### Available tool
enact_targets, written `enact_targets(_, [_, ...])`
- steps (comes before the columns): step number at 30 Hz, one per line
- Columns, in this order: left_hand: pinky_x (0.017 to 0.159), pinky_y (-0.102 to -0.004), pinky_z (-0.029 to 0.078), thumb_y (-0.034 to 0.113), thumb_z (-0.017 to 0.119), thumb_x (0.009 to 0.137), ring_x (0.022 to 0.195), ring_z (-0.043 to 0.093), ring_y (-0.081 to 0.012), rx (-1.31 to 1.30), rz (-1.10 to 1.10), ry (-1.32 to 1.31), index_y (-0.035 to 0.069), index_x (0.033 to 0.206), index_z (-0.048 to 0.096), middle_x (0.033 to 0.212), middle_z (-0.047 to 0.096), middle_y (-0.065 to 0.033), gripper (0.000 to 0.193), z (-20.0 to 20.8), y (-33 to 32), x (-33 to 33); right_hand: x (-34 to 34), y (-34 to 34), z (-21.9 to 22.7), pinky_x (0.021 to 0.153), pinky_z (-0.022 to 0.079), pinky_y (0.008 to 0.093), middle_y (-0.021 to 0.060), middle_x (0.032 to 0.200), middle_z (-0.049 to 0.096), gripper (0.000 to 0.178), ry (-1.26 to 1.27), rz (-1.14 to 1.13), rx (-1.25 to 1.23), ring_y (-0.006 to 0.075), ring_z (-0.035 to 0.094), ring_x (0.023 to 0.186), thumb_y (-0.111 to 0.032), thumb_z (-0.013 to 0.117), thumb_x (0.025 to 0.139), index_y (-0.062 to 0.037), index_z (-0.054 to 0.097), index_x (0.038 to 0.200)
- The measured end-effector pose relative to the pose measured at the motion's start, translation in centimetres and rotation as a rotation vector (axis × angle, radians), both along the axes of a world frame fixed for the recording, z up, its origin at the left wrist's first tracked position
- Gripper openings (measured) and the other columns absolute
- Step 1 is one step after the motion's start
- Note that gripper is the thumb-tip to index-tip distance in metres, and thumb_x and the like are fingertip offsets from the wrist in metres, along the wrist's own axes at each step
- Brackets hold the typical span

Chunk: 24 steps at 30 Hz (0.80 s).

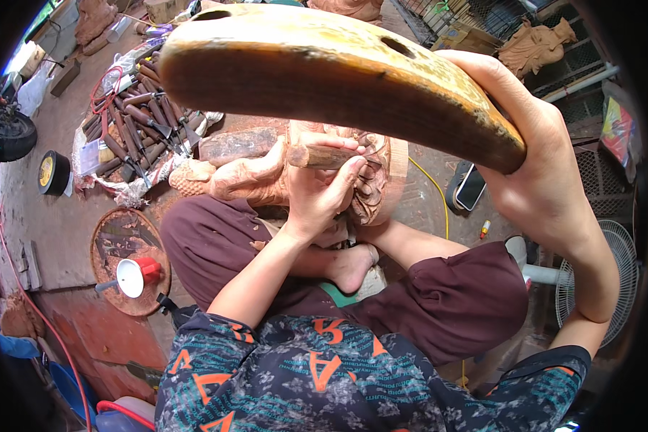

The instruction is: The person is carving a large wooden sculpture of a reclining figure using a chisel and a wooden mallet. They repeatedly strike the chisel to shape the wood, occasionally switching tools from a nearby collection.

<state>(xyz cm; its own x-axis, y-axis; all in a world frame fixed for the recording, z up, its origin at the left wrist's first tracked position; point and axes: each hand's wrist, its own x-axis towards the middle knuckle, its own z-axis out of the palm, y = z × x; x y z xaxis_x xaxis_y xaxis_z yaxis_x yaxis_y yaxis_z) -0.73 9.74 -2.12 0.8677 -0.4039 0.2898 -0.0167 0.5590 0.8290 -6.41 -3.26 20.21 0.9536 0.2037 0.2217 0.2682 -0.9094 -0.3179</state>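
Note:
Raised close to the camera, a thick curved wooden mallet (338, 86) with dark holes in its upper side is gripped at its right end by my right hand (536, 144). Below it, my left hand (320, 191) is closed round a wood-handled chisel (324, 156), its blade end pointing right onto a carved wooden figure (248, 173). The figure lies on its side before my crossed legs, with its round base (396, 176) toward the right. The mallet hides part of the figure, and the chisel's cutting edge cannot be made out.
Many chisels (140, 122) lie piled on a cloth at the left. Nearby are a roll of black tape (53, 173) and a round tray (108, 245) holding a red-and-white cup (138, 276). To the right are a phone (471, 189), a yellow cord (439, 189) and a fan (605, 281).

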Motion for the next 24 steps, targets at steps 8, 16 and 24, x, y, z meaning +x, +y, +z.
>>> enact_targets(8, [0.077,-0.0255,0.055,-0.006,0.061,0.087,0.092,0.064,-0.0141,0.005,-0.107,0.080,-0.002,0.108,0.052,0.098,0.062,-0.0096,0.023,0.0,-0.1,0.2,0.6,1.1,0.7,0.094,0.044,0.0295,0.0132,0.118,0.061,0.055,-0.004,-0.032,0.043,0.0192,0.059,0.112,0.012,0.060,0.075,0.0023,0.048,0.128])
enact_targets(16, [0.074,-0.0253,0.053,0.000,0.067,0.085,0.086,0.062,-0.0120,0.322,-0.044,-0.089,0.003,0.109,0.049,0.097,0.060,-0.0069,0.031,0.5,-0.5,1.6,1.2,0.4,2.1,0.089,0.048,0.0316,0.0117,0.114,0.062,0.061,-0.003,-0.043,-0.770,0.0233,0.062,0.105,0.016,0.058,0.071,-0.0049,0.052,0.127])
enact_targets(24, [0.078,-0.0272,0.051,0.002,0.066,0.086,0.088,0.063,-0.0128,-0.093,-0.037,0.092,-0.001,0.108,0.055,0.099,0.064,-0.0089,0.024,-0.1,-1.1,0.8,2.3,-1.2,2.1,0.081,0.050,0.0327,0.0139,0.099,0.064,0.059,-0.014,-0.010,-0.640,0.0237,0.065,0.094,0.016,0.058,0.069,-0.0040,0.054,0.125])
